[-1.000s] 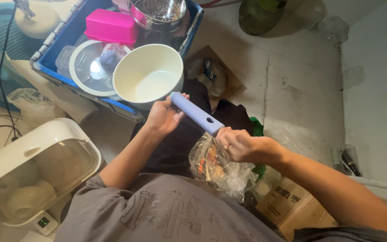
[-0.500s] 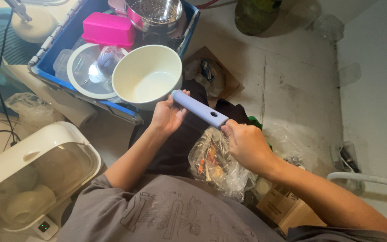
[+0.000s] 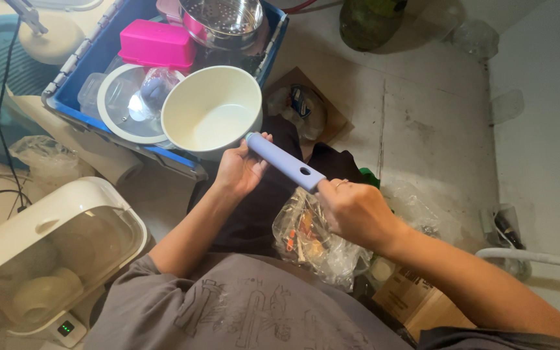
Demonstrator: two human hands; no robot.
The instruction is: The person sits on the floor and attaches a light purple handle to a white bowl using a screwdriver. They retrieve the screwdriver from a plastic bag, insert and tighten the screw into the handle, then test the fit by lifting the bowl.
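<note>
A cream saucepan (image 3: pixel 209 113) with a lavender handle (image 3: pixel 284 163) is held out over the edge of a blue crate (image 3: pixel 72 104). My left hand (image 3: pixel 239 172) cups the handle near the pan, fingers curled under it. My right hand (image 3: pixel 354 210) grips the handle's free end, just past its hanging hole. The pan's inside is bare and it is tilted slightly toward me.
The crate holds a glass lid (image 3: pixel 134 104), a pink box (image 3: pixel 155 44) and a steel colander (image 3: pixel 223 21). A clear bag of scraps (image 3: pixel 309 240) lies below my hands. A white domed appliance (image 3: pixel 40 253) stands at left, a green jar (image 3: pixel 369 23) on the concrete floor beyond.
Both hands have stayed on the handle. The pan and hands sit a little lower in view, with the right hand closed more fully round the handle's end.
</note>
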